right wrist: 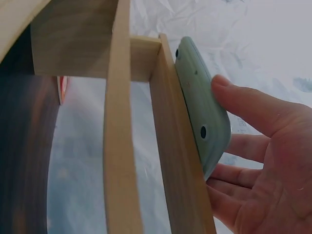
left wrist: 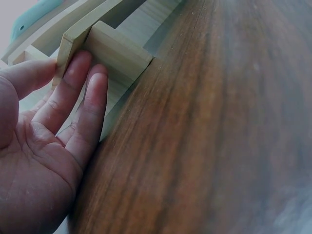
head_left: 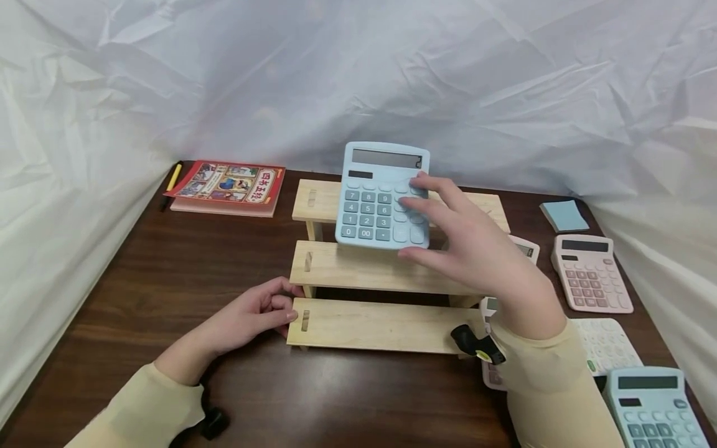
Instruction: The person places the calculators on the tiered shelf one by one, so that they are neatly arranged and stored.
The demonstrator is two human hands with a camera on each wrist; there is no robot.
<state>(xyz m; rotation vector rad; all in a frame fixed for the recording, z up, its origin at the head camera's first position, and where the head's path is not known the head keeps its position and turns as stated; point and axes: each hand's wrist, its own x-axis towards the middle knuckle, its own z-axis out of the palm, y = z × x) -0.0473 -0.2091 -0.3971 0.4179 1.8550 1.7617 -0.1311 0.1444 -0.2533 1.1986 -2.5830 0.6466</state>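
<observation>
A light blue calculator [head_left: 366, 186] rests tilted on the top step of a three-step wooden stand [head_left: 381, 325], its display reading 2. My right hand [head_left: 476, 233] holds it at the lower right, fingers over the keys and thumb at the front edge. In the right wrist view, the calculator's underside [right wrist: 202, 107] with small feet overhangs the wooden board, and the right thumb touches its edge. My left hand [head_left: 260, 311] grips the left end of the lowest step; in the left wrist view, its thumb is on one face of the board [left wrist: 78, 36] and fingers on the other.
At the back left, a red-covered book [head_left: 235, 183] lies near a yellow-and-black pen [head_left: 175, 176]. On the right are a blue notepad [head_left: 564, 216], a pink calculator [head_left: 592, 274], a white calculator [head_left: 607, 345] and another blue calculator [head_left: 652, 404]. Further calculators are partly hidden by my right arm.
</observation>
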